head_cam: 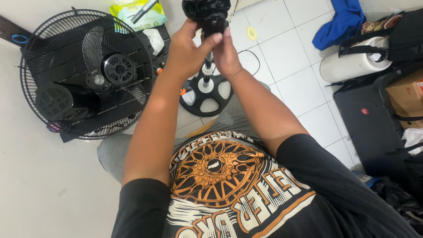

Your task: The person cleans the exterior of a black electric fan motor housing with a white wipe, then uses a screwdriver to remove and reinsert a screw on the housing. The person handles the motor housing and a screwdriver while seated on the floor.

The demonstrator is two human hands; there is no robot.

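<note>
At far centre, above the lap: left hand [187, 50] and right hand [227, 53] both clasped around the black motor housing [207, 11] seated on top of the upright fan pole [208, 66], thumbs pressing at the joint where housing meets pole. Below, on the white tiled floor [299, 66], the pole's round black base [207, 94] with its cut-out openings. To do this well, as judged from the grip: keep the housing square over the pole, hold with one hand and work the joint with the other, avoid tipping the base, mind the thin cord looping on the tiles. At left, lying flat: black wire fan grille [86, 72] with blades and hub inside. At far left of centre: flat yellow-green plastic packet [139, 13] with a grey tool handle across it. On a far tile: small round yellow sticker [251, 32]. At far right: blue cloth [341, 22], white cylindrical appliance [354, 66] strapped in black, then a brown cardboard box [407, 99] with a red label patch, and a black case [370, 128] bearing a small round red badge.
</note>
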